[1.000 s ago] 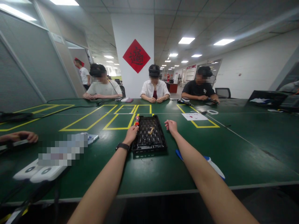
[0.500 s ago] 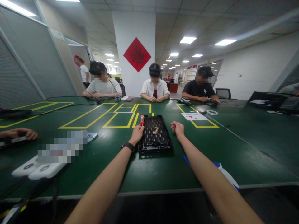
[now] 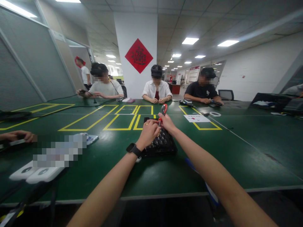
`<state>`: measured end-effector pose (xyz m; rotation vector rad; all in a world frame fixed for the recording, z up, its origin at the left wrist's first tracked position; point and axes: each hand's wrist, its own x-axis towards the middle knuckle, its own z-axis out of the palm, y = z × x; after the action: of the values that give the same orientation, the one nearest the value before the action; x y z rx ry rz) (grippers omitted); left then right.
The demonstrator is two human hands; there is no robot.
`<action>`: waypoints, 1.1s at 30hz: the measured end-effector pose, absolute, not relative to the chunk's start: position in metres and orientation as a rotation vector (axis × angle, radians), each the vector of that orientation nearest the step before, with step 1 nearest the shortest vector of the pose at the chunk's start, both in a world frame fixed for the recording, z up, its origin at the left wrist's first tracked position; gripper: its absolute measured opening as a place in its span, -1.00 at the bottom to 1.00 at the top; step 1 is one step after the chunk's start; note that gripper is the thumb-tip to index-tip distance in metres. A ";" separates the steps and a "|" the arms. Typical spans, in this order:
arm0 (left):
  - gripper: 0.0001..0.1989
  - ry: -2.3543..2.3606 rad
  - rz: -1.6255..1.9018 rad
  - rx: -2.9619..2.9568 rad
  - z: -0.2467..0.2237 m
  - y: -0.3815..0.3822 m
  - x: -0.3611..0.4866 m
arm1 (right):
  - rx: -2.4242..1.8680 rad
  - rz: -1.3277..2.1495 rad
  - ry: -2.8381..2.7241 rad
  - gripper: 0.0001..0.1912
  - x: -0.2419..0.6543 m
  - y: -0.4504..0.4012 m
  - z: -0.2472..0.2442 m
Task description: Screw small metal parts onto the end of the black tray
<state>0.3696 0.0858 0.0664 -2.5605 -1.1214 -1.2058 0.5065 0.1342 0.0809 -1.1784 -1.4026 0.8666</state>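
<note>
Gripping red-and-black-handled, metal-shafted screwdriver w/ curled fingers of R hand, pinching lower end w/ L hand, above rectangular black plastic tray. Prob. two-handed for steadiness.

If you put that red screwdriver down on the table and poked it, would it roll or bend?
The screwdriver might roll a bit, since its handle looks rounded and the green table looks flat and shiny. It probably wouldn't bend, because its thin shaft looks like straight metal.
</note>
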 end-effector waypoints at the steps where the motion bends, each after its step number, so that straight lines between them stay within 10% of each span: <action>1: -0.76 -1.104 -1.232 -2.572 0.068 0.085 0.368 | -1.314 0.824 -1.385 -0.61 0.514 0.134 0.081; 12: -0.58 -2.178 -1.488 -2.399 -0.010 0.161 0.323 | -2.100 0.368 -1.444 -0.53 0.590 0.128 0.032; 33: -0.57 -2.126 -1.536 -2.442 -0.025 0.190 0.319 | -1.966 -0.274 -2.117 -0.57 0.502 0.141 0.036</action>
<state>0.3186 0.1896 -0.0255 -2.4424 -2.1258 -1.5358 0.5016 0.1408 0.0358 -1.9657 -2.1168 -0.2736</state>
